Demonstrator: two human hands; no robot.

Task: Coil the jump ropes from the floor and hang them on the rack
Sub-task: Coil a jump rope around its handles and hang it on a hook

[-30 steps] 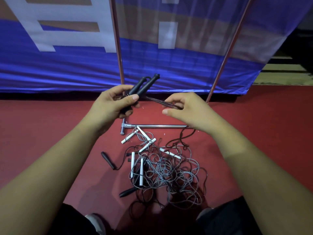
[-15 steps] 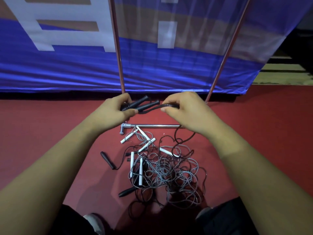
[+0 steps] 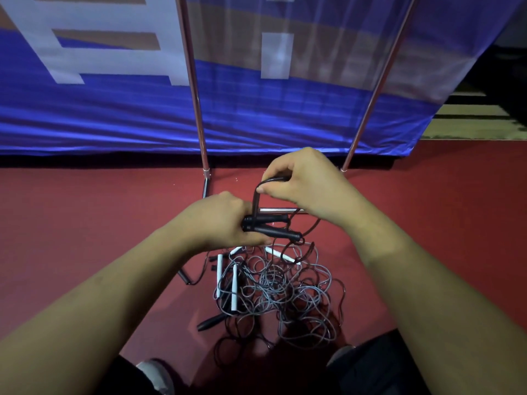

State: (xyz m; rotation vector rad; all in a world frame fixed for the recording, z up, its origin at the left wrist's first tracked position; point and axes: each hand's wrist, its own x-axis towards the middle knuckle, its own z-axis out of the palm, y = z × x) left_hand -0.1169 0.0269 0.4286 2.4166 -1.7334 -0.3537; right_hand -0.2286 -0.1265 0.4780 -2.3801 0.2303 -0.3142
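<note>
left grip (image 3: pixel 222 223) clenched, right grip (image 3: pixel 305 183) pinching

Counting two black handles (image 3: pixel 273 231) above the rope pile (image 3: pixel 288 297), two more at its left edge, four white handles (image 3: pixel 234 289) on it.

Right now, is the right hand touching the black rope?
Touching. The head view shows the right hand pinching the black rope between thumb and fingers.

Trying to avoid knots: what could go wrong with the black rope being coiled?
1. The black cord trails down toward the tangled pile; pulling may snag it or drag grey ropes along.
2. The right hand only pinches the loop, so it may slip and uncoil beside the handles in the left hand.
</note>
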